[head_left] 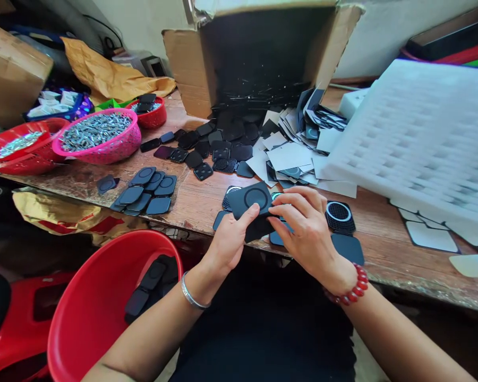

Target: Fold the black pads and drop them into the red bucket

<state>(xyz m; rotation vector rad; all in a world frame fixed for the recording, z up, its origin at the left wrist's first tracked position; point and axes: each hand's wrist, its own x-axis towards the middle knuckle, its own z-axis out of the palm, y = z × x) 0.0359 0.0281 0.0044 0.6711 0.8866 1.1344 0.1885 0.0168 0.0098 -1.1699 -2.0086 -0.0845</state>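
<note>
My left hand [233,236] grips a dark square pad [252,199] marked with a ring, its thumb on top. At the pad's right edge, the fingertips of my right hand [305,225] are bent together against it; whether they pinch anything more is hard to see. Below and behind my hands lie dark square pieces, partly hidden. Right of my right hand sits an unfolded black piece [340,216] with a white ring on a mesh face. A group of dark squares [145,191] with ring marks rests to the left on the table.
An open cardboard box [187,71] stands behind scattered black pieces [221,143] and loose white cards [290,156]. White foam trays [418,132] fill the right. A pink basket [97,154] of metal parts is at left, above a red tub [83,307] holding dark pieces.
</note>
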